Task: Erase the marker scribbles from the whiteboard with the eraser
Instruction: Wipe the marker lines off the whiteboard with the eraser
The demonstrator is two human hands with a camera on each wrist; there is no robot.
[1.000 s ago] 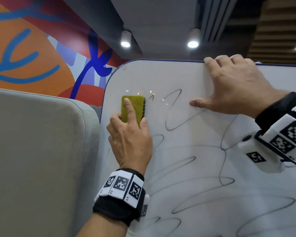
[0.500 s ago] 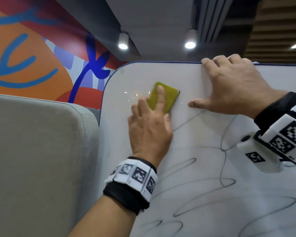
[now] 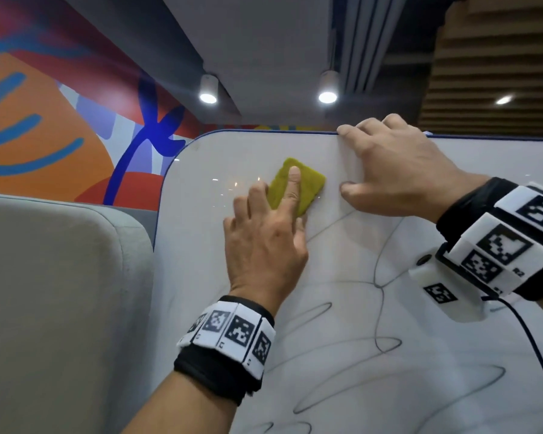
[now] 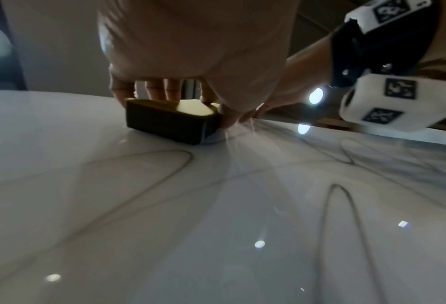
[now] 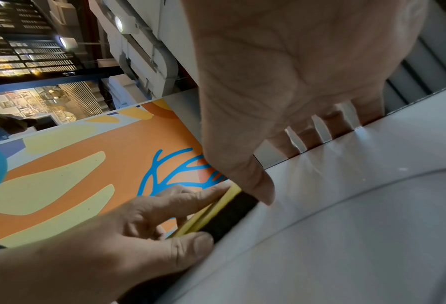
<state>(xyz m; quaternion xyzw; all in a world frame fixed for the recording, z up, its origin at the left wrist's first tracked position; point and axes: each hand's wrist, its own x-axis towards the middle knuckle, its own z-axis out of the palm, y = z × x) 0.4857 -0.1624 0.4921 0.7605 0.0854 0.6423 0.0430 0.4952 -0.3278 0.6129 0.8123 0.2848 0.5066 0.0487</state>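
A yellow-green eraser point(image 3: 311, 183) with a dark felt underside lies flat on the white whiteboard point(image 3: 452, 170), close to its top edge. My left hand point(image 3: 292, 198) holds it, index finger straight along its back, thumb and other fingers at its sides. The left wrist view shows the eraser point(image 4: 169, 121) pressed to the board under the fingers point(image 4: 164, 88). My right hand point(image 3: 367, 158) grips the board's top edge, fingers hooked over it and thumb on the face, almost touching the eraser point(image 5: 229, 216). Thin black scribbles point(image 3: 378, 277) loop across the board below both hands.
A grey padded panel point(image 3: 60, 292) stands against the board's left edge. Behind it is a wall mural point(image 3: 44, 136) in orange, red and blue. A black cable point(image 3: 539, 355) hangs from my right wrist across the board's lower right.
My left hand has slid the eraser rightward and slightly up, from the board's left side to beside the right thumb. The scribble lines near the top are gone. The right hand has stayed put.
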